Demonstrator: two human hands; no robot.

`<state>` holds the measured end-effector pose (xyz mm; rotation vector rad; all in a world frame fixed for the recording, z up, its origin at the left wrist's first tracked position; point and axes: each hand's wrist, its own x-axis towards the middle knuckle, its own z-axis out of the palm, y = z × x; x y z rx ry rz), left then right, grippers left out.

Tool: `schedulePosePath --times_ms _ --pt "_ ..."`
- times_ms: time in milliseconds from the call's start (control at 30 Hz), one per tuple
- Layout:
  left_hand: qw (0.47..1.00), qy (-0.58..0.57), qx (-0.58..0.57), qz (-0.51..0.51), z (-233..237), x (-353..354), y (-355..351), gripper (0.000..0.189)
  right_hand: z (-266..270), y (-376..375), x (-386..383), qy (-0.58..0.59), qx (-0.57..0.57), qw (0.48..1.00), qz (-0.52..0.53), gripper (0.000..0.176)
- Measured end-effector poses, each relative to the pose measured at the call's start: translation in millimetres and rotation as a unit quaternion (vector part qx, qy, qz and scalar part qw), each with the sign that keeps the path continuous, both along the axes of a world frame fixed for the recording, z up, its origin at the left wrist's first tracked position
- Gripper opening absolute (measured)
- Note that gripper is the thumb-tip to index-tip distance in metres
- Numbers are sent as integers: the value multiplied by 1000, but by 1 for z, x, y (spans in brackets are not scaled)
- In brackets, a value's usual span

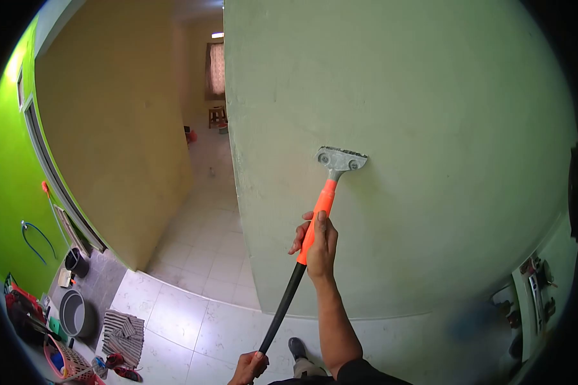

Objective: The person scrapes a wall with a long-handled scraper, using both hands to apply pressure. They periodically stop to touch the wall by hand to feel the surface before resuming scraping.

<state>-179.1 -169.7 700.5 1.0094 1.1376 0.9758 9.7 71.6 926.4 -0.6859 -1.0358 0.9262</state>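
A long-handled scraper [342, 160] slants up across the view, its wide grey metal head against the pale green wall [443, 192]. Two round screws show on the head. My right hand [321, 247] is wrapped round the orange grip, thumb lying along it, below the head. Lower down, my left hand [250, 367] is closed round the bottom end of the black shaft. The end of the shaft is hidden in that hand.
Left of the wall's edge a doorway opens onto a tiled floor [196, 250] with a stool [217, 116] far back. At lower left are a grey basin [76, 314], a striped mat [123, 337], a pink basket [69, 360] and shoes. A shelf [526, 314] stands at right.
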Motion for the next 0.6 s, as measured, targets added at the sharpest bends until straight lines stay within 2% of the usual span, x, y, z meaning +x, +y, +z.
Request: schedulePosePath --times_ms 100,200,267,467,567,600 --pt "1000 20 23 -6 -28 -11 10 59 15 -1 -8 77 -29 996 37 54" --pt "1000 26 8 -2 -34 -3 2 58 9 -4 2 79 -37 991 106 51" --pt "999 29 4 19 -51 7 -7 60 5 -6 3 46 -42 994 86 50" --pt "999 41 30 -3 15 4 19 62 56 2 -7 14 -16 999 44 47" --pt "1000 23 -14 1 10 6 2 62 46 -3 -9 -4 -24 999 36 46" --pt "1000 16 2 21 7 11 2 62 42 -4 -9 -13 -33 999 32 46"
